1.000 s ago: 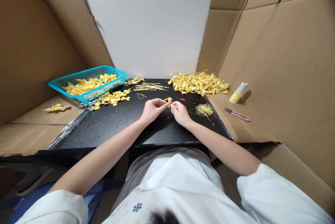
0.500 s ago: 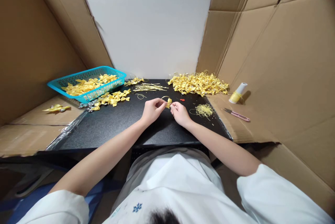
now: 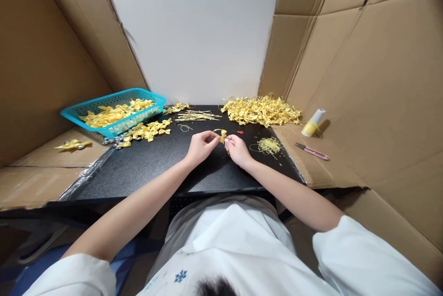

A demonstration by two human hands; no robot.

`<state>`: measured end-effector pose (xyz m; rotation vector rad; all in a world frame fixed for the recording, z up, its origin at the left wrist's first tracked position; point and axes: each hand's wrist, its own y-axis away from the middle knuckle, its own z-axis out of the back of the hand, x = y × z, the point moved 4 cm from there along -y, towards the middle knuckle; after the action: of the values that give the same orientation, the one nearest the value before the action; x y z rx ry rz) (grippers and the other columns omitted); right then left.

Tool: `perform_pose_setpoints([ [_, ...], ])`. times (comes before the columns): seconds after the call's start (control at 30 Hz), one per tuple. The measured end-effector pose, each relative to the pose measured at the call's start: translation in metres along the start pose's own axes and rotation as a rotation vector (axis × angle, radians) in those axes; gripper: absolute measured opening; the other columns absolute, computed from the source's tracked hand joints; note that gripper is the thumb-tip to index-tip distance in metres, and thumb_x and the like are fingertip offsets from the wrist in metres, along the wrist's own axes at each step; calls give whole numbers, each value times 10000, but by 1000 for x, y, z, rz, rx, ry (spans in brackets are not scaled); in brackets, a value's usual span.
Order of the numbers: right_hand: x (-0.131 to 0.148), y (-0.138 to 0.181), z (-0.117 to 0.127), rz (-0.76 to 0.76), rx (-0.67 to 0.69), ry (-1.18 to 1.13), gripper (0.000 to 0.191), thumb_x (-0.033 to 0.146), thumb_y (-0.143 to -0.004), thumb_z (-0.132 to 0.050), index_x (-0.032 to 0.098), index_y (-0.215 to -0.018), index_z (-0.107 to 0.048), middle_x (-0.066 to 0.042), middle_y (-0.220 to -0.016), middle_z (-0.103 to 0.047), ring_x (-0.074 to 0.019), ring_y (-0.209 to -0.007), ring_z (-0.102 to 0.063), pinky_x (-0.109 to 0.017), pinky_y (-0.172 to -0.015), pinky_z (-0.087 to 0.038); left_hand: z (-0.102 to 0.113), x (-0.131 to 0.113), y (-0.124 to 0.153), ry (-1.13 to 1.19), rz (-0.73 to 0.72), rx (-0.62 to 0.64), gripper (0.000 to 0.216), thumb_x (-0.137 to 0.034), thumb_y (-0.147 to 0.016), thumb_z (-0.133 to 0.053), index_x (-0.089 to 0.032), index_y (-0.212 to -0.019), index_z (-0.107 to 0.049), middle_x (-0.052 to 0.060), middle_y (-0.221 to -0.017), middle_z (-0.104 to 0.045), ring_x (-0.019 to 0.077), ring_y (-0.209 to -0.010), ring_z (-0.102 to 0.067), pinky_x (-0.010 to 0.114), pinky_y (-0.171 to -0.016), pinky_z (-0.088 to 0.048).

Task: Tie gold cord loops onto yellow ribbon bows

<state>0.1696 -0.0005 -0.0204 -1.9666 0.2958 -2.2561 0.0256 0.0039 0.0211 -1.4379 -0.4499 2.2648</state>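
Note:
Between my hands, a little above the black tabletop [image 3: 138,171], is a small yellow ribbon bow [image 3: 223,134] with a thin yellow cord arching over it. My left hand [image 3: 203,147] pinches the bow's left side between thumb and fingertips. On the other side, my right hand [image 3: 237,149] grips it with curled fingers, which hide part of it. Beyond my hands lie a bundle of straight yellow cords [image 3: 197,115] and a small cord loop [image 3: 185,128].
At the left stands a turquoise basket [image 3: 65,113] of yellow bows, with more bows [image 3: 150,130] and silvery bells beside it. At the right are a large bow heap [image 3: 263,110], tangled cord [image 3: 269,145], pink-handled thread snips [image 3: 312,151] and a thread spool [image 3: 311,126]. Cardboard walls enclose both sides.
The whole view has shifted very slightly. Both hands keep their hold on the bow, and the cord arch above it sits a bit lower.

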Motion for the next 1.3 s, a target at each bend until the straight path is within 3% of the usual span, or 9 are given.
perform_pose_setpoints([
  [0.6,0,0,-3,-23,32,-35,189,364,-833,-513,207,-729,-490,48,-560,-481,-109,-525,-444,-231,-521,-346,-2,6,-3,67,93,-4,256,-401,-735,-631,-155,-672,-661,1,-595,-616,110,-528,-485,238,-537,-377],
  [1.3,2,2,-3,-62,51,-57,245,421,-821,-552,205,-728,-482,56,-535,-468,-98,-496,-420,-222,-495,-339,-3,9,-4,62,55,-1,239,-392,-766,-618,-163,-716,-662,3,-654,-650,117,-565,-527,237,-565,-417],
])
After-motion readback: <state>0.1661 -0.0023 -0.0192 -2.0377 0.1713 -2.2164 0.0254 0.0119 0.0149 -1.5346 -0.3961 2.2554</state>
